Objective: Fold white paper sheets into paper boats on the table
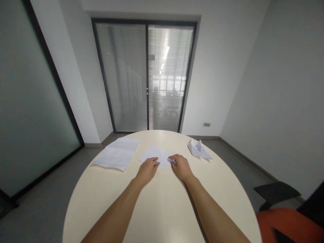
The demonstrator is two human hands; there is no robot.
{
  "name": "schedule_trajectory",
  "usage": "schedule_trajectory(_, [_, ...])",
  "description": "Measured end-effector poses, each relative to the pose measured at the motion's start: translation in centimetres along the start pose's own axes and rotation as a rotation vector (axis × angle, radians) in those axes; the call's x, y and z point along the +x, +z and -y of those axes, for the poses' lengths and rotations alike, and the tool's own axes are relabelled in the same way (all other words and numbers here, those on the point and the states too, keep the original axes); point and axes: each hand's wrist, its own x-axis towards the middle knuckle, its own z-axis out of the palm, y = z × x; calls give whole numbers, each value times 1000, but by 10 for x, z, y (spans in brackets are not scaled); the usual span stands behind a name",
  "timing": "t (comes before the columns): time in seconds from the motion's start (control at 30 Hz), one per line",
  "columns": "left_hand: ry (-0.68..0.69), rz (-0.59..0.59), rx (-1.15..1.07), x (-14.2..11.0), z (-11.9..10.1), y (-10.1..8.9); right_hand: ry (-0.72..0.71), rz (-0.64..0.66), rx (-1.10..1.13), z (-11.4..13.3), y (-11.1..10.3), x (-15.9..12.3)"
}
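A sheet of white paper folded into a roughly triangular shape lies flat on the table in front of me, its peak pointing away. My left hand is at its near left edge, thumb and fingers closed together on the paper. At the right corner, my right hand pinches the paper between thumb and fingers, and a small folded flap shows there. The fingers partly cover the near edge.
Creased white paper sheets lie at the left of the round cream table. A folded paper boat stands near the far right edge. An orange chair with a black armrest is beside the table at right.
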Motion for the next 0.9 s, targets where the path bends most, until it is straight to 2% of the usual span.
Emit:
schedule_trajectory(0.07, [46,22,27,0,-2,1,-13,17,-53,10,-3,-1])
schedule_trajectory(0.17, [109,48,69,0,-7,0,-109,33,12,23,1,-4])
schedule_trajectory(0.3, [126,42,93,-2,-16,-5,-180,160,-13,30,13,-7])
schedule_trajectory(0.43, [180,61,100,-4,-23,-10,-45,292,-93,27,15,-8])
schedule_trajectory(0.53, [195,75,118,-4,-25,-10,66,342,-139,24,9,-8])
schedule_trajectory(0.73, [172,70,99,-6,-20,-5,259,292,-217,20,6,-5])
schedule_trajectory(0.9, [195,73,92,-6,-16,0,237,250,-226,16,9,-6])
